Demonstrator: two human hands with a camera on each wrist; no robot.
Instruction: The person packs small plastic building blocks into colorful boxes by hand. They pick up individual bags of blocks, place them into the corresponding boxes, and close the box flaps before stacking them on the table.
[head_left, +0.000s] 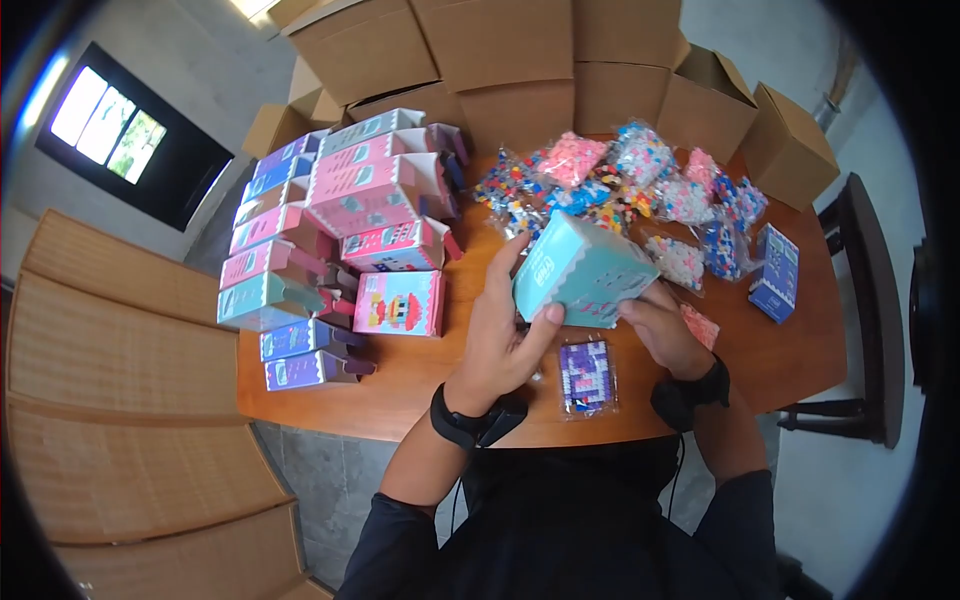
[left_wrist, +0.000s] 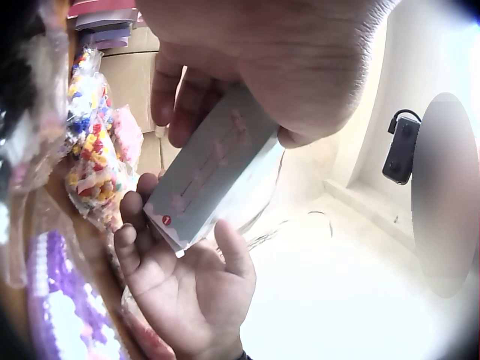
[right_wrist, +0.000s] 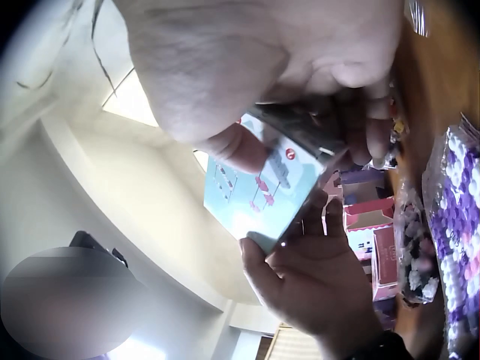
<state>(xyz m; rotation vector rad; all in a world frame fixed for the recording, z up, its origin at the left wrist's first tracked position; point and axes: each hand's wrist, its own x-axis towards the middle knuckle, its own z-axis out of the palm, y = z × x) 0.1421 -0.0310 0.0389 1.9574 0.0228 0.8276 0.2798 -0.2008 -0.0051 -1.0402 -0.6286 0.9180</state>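
We've got the teal box (head_left: 585, 270) held up just beyond the purple-and-white packet (head_left: 587, 378), left grip (head_left: 500, 330) and right grip (head_left: 667, 328) both curled onto it, decorated boxes (head_left: 365, 190) off to that packet's left!

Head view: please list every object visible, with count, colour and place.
Teal box: one, light teal, between hands
Printed boxes: over ten, mixed colours, table's left
Upright box: one, blue, table's right
Packets: several, multicoloured, mostly table's far side
Flat packet: one, purple and white, near edge
Table: one, brown, centre
Cardboard boxes: several, brown, behind table
Chair: one, dark, right
Woven panels: several, tan, left
Window: one, black frame, upper left
Wrist devices: two, black, wrists
Sleeves: two, dark, bottom
Left hand: one, holding teal box
Right hand: one, holding teal box
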